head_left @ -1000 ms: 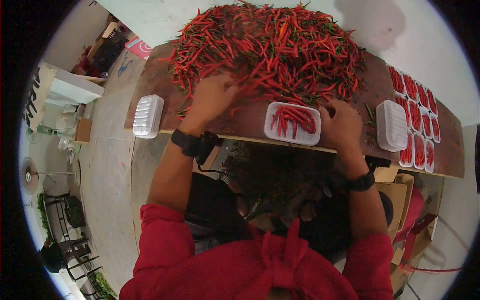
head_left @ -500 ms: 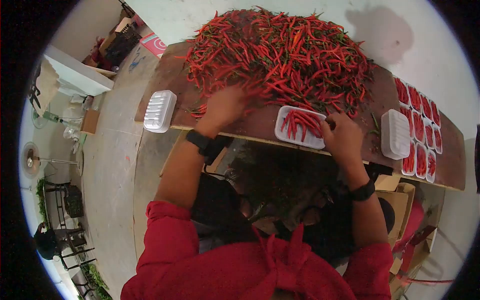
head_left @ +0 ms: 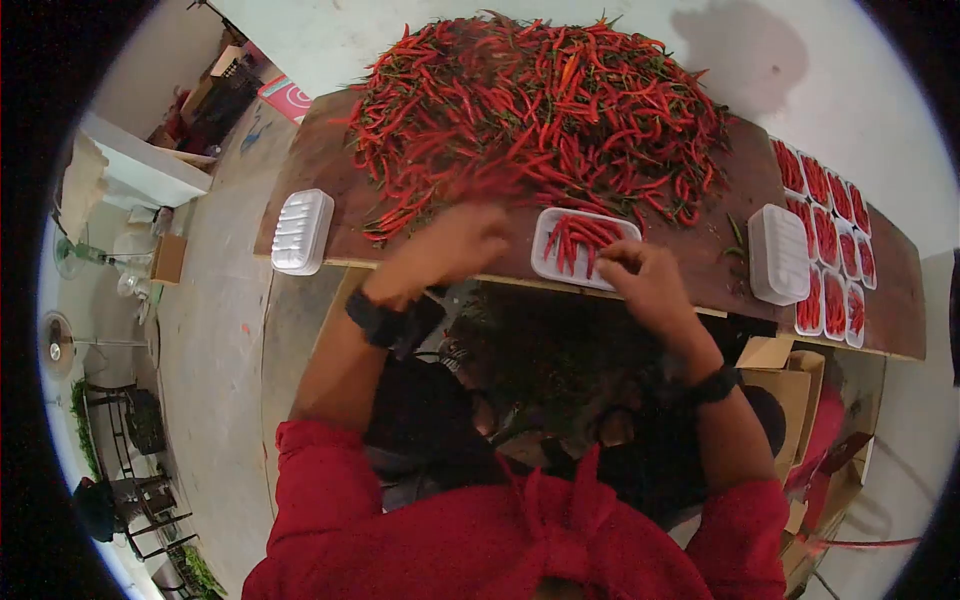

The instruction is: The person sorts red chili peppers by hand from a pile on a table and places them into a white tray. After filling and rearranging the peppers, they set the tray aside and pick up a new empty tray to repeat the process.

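A white tray [head_left: 541,262] at the table's front edge holds several red chilies [head_left: 580,236], laid side by side. My right hand [head_left: 648,285] is at the tray's right end, thumb and fingers pinched together over its rim; what lies between the fingertips, if anything, is too small to make out. My left hand [head_left: 462,242] is just left of the tray, in front of the chili heap, its fingers smeared by motion. Behind both hands spreads a large heap of red chilies [head_left: 560,110] with green stems.
Upside-down white trays are stacked at the table's left [head_left: 302,232] and right [head_left: 778,255]. Several filled chili trays [head_left: 825,235] stand in rows farther right. The brown table [head_left: 325,150] meets a white wall. Cardboard boxes [head_left: 785,390] sit below on the right.
My left hand has drawn back from the heap, toward the table's front edge. My right hand has shifted from beside the tray's rim to over its right end. The whole view has moved slightly.
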Action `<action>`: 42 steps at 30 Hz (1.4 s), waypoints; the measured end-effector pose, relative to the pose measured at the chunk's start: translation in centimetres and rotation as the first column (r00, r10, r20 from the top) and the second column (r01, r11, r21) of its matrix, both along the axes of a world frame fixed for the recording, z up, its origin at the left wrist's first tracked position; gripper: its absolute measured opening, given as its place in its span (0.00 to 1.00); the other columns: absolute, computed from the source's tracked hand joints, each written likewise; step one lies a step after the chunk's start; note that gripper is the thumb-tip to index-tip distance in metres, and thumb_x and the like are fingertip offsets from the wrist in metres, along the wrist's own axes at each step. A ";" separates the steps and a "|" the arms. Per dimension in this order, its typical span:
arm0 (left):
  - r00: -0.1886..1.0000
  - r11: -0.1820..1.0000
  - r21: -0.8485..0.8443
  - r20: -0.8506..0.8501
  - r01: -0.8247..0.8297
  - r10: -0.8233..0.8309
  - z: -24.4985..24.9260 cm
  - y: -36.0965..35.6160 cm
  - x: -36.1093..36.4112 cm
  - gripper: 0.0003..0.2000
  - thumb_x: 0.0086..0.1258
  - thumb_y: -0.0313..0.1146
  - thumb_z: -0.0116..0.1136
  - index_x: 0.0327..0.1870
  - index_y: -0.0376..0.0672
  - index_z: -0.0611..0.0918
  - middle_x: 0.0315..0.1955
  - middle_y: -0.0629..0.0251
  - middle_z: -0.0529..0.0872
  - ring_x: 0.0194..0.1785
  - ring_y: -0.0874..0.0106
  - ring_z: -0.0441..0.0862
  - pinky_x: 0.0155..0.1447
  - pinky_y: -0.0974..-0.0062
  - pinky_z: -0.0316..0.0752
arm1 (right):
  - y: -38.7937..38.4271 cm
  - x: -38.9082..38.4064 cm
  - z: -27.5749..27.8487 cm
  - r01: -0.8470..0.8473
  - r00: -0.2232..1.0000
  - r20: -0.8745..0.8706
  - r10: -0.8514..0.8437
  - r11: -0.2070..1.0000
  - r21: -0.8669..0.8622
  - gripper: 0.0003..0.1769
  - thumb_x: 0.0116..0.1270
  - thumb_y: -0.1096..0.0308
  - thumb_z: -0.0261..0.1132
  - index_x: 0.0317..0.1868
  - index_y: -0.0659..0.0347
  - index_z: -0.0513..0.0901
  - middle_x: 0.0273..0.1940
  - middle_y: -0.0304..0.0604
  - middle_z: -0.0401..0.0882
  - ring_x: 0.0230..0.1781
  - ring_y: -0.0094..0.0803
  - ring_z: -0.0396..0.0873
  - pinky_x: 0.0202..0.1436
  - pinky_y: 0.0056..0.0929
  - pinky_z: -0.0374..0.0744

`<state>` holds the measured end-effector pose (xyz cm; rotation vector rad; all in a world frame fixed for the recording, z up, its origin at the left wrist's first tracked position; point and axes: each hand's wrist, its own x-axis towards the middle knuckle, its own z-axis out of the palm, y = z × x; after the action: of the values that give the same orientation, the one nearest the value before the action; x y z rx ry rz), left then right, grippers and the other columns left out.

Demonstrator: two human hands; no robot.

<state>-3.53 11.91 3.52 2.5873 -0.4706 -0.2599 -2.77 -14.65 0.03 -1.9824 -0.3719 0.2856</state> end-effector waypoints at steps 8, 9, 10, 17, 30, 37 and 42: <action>0.911 0.925 -0.342 -0.304 0.169 -0.278 -1.1 -4.3 -2.2 0.12 0.64 0.33 0.52 0.44 0.36 0.78 0.35 0.62 0.81 0.41 0.73 0.77 0.48 0.72 0.72 | 1.7 -2.1 0.9 -0.036 0.904 -0.411 0.118 0.978 0.203 0.11 0.61 0.64 0.63 0.39 0.64 0.80 0.29 0.30 0.75 0.27 0.15 0.69 0.32 0.17 0.68; 0.903 0.919 -0.365 -0.327 0.150 -0.277 -1.3 -4.3 -2.2 0.12 0.64 0.33 0.52 0.44 0.36 0.78 0.36 0.62 0.82 0.42 0.73 0.77 0.48 0.71 0.72 | 1.7 -2.2 0.9 -0.007 0.898 -0.429 0.097 0.978 0.207 0.11 0.61 0.64 0.63 0.38 0.64 0.80 0.29 0.30 0.75 0.28 0.15 0.69 0.32 0.17 0.68; 0.895 0.913 -0.387 -0.350 0.131 -0.277 -1.4 -4.4 -2.1 0.12 0.64 0.33 0.51 0.44 0.36 0.78 0.36 0.61 0.82 0.42 0.72 0.77 0.48 0.71 0.72 | 1.7 -2.2 0.9 -0.007 0.898 -0.429 0.097 0.978 0.207 0.11 0.61 0.64 0.63 0.38 0.64 0.80 0.29 0.30 0.75 0.28 0.15 0.69 0.32 0.17 0.68; 0.898 0.912 -0.408 -0.389 0.033 -0.206 -1.8 -4.4 -2.3 0.12 0.64 0.33 0.53 0.44 0.36 0.78 0.38 0.62 0.83 0.44 0.75 0.77 0.49 0.72 0.72 | 1.5 -1.9 0.0 -0.029 0.916 -0.386 0.106 0.979 0.200 0.09 0.60 0.65 0.64 0.36 0.63 0.79 0.28 0.31 0.76 0.27 0.17 0.71 0.32 0.18 0.69; 0.873 0.903 -0.420 -0.469 -0.090 -0.131 -1.4 -4.9 -2.5 0.11 0.63 0.34 0.57 0.42 0.38 0.80 0.32 0.68 0.83 0.34 0.78 0.78 0.39 0.76 0.74 | 1.8 -2.8 0.1 0.057 0.897 0.434 0.080 0.954 -0.295 0.11 0.49 0.68 0.70 0.31 0.65 0.80 0.28 0.53 0.79 0.25 0.48 0.76 0.30 0.36 0.75; 0.766 0.775 -0.586 -0.604 -0.237 -0.222 -1.8 -3.7 -1.7 0.09 0.67 0.35 0.54 0.42 0.39 0.79 0.30 0.70 0.81 0.32 0.82 0.76 0.34 0.82 0.71 | 0.8 -3.2 0.4 -0.364 0.930 -0.147 0.336 0.893 -0.263 0.12 0.52 0.68 0.69 0.36 0.65 0.81 0.29 0.48 0.81 0.27 0.35 0.79 0.34 0.31 0.75; 0.735 0.770 -0.589 -0.630 -0.244 -0.249 -2.6 -4.6 -2.2 0.09 0.68 0.35 0.53 0.43 0.40 0.79 0.30 0.72 0.80 0.31 0.83 0.74 0.34 0.84 0.69 | 1.0 -1.9 0.0 -0.126 0.982 -0.135 0.136 0.989 0.076 0.10 0.58 0.71 0.66 0.38 0.67 0.80 0.31 0.37 0.80 0.30 0.21 0.76 0.34 0.23 0.75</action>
<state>-5.73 7.30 0.95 1.6348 -0.2170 -0.8575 -4.67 -13.60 0.02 -1.8627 -0.4169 0.4870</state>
